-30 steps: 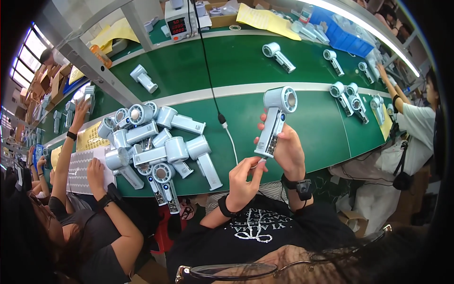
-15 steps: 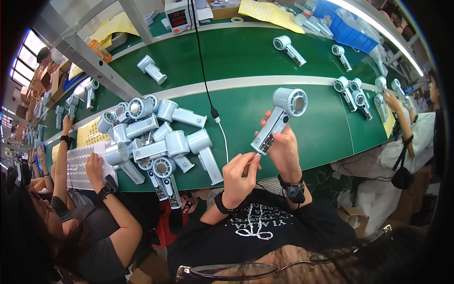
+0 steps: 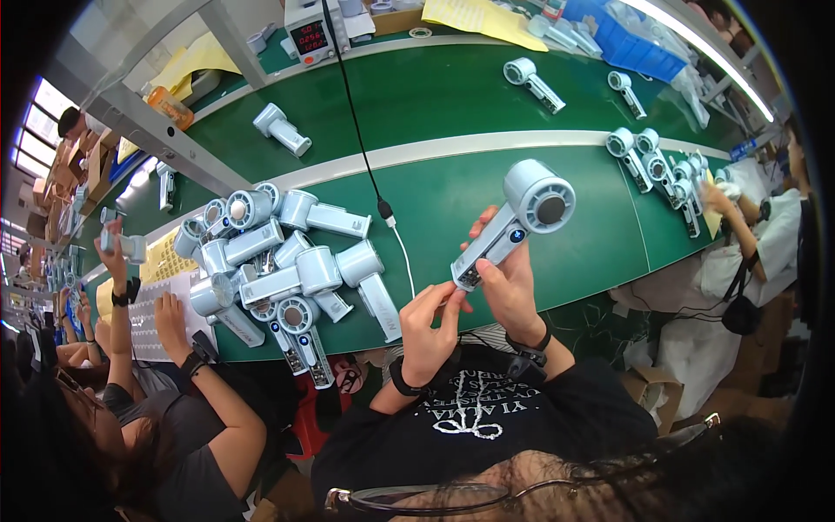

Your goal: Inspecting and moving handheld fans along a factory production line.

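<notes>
My right hand (image 3: 515,296) is closed around the handle of a light-blue handheld fan (image 3: 527,193), held tilted over the front of the green bench with its round head up. Part of the handle is uncovered, so its circuit board shows, and a small round display is lit blue. At the handle's lower end, my left hand (image 3: 428,326) pinches the end of a white charging cable (image 3: 403,252). The fingers hide the plug, which meets the fan there. To the left lies a heap of similar fans (image 3: 316,271), some with open handles.
The cable hangs from a black lead (image 3: 357,113) beside a power supply (image 3: 313,35). A pale rail (image 3: 435,152) crosses the green bench (image 3: 435,96). A co-worker's hand (image 3: 171,324) rests left of the heap; more fans (image 3: 657,165) and another person are at right.
The fan's round display has lit up, and the power supply's readout differs. My hands and the fan have shifted slightly. At left, a co-worker's hand has lifted a fan.
</notes>
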`<state>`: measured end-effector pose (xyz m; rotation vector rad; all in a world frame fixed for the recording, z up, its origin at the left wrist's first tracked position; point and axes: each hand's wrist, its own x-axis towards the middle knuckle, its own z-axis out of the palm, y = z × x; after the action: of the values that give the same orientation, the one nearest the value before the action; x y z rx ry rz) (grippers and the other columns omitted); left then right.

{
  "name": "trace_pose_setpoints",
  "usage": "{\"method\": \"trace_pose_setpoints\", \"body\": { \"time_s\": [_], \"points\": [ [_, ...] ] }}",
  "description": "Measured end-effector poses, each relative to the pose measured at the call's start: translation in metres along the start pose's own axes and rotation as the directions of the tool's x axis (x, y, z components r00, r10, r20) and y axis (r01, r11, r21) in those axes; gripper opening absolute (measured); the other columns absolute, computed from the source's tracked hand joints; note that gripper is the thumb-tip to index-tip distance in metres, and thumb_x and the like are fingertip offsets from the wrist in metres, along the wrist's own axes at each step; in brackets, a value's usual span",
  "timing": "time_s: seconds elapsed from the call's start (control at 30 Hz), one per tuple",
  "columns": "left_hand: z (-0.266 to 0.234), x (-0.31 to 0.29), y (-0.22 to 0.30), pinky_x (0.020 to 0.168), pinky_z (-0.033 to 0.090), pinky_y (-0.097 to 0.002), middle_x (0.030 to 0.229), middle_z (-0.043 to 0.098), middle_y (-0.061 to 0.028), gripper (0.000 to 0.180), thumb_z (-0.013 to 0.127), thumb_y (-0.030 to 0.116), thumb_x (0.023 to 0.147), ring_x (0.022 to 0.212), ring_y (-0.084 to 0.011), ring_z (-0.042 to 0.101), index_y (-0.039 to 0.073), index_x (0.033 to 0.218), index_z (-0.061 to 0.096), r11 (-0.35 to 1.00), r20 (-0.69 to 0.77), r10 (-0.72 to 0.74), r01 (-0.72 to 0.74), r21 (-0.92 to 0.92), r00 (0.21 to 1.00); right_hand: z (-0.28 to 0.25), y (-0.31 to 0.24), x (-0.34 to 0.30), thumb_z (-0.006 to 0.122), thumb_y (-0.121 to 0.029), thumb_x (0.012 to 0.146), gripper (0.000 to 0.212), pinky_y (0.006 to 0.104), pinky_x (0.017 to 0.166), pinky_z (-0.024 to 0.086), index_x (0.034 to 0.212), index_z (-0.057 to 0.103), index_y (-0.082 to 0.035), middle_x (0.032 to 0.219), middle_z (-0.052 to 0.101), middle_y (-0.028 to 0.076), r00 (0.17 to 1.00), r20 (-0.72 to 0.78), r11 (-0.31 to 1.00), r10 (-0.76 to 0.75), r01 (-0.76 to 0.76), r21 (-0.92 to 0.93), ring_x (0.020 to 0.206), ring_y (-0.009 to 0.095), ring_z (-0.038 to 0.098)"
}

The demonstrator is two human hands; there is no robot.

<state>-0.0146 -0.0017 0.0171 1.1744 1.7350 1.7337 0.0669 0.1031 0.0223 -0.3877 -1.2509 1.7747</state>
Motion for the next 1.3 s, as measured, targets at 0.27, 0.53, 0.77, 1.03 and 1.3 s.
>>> {"method": "trace_pose_setpoints", "body": {
  "time_s": [0.27, 0.53, 0.77, 1.03, 1.3],
  "points": [
    [-0.006, 0.0, -0.005, 0.063, 0.048, -0.0256, 0.078, 0.068, -0.0111, 0.009, 0.063, -0.001, 0.085, 0.069, -0.0164, 0.064, -0.006, 0.092, 0.065, 1.0, 0.07, -0.023, 0.025, -0.02, 0.997, -0.004, -0.01, 0.001, 0.053, 0.005, 0.081, 0.062, 0.0354, 0.098, 0.041, 0.135, 0.023, -0.003, 0.129, 0.035, 0.009, 0.994, 0.1, 0.998, 0.042, -0.038, -0.041, 0.115, 0.017, 0.044],
    [-0.005, -0.004, -0.005, 0.06, 0.046, -0.0283, 0.075, 0.067, -0.0106, 0.005, 0.065, -0.002, 0.081, 0.064, -0.0196, 0.062, -0.004, 0.085, 0.066, 0.996, 0.059, -0.076, 0.078, -0.037, 0.995, 0.0, -0.005, -0.001, 0.058, -0.004, 0.081, 0.06, 0.0354, 0.096, 0.042, 0.134, 0.028, -0.002, 0.128, 0.037, 0.009, 0.994, 0.111, 0.997, 0.005, 0.003, -0.075, 0.114, 0.017, 0.045],
    [-0.004, -0.002, 0.001, 0.059, 0.046, -0.0288, 0.073, 0.066, -0.011, 0.004, 0.066, -0.001, 0.081, 0.063, -0.0212, 0.061, -0.004, 0.084, 0.065, 1.0, 0.038, -0.029, 0.028, 0.013, 0.999, -0.005, -0.001, 0.001, 0.057, -0.004, 0.08, 0.061, 0.0356, 0.096, 0.042, 0.134, 0.029, -0.002, 0.128, 0.038, 0.009, 0.994, 0.088, 0.998, 0.065, -0.065, -0.01, 0.113, 0.018, 0.045],
    [-0.001, 0.0, 0.0, 0.057, 0.046, -0.03, 0.07, 0.062, -0.011, 0.009, 0.069, -0.001, 0.078, 0.061, -0.0229, 0.06, -0.004, 0.083, 0.062, 0.989, 0.024, 0.068, -0.07, 0.13, 0.997, -0.001, -0.002, 0.006, 0.058, -0.014, 0.085, 0.06, 0.038, 0.089, 0.047, 0.136, 0.029, -0.002, 0.123, 0.043, 0.01, 0.99, 0.059, 0.98, 0.128, -0.136, 0.145, 0.106, 0.019, 0.05],
    [0.001, -0.005, 0.0, 0.055, 0.045, -0.0284, 0.07, 0.063, -0.0102, 0.009, 0.07, -0.001, 0.078, 0.059, -0.0204, 0.058, -0.003, 0.077, 0.062, 0.977, 0.0, 0.131, -0.129, 0.172, 0.991, 0.007, -0.012, 0.015, 0.048, -0.034, 0.097, 0.058, 0.0383, 0.077, 0.048, 0.141, 0.027, -0.003, 0.112, 0.046, 0.008, 0.986, -0.018, 0.944, 0.164, -0.152, 0.294, 0.091, 0.017, 0.051]
  ]
}}
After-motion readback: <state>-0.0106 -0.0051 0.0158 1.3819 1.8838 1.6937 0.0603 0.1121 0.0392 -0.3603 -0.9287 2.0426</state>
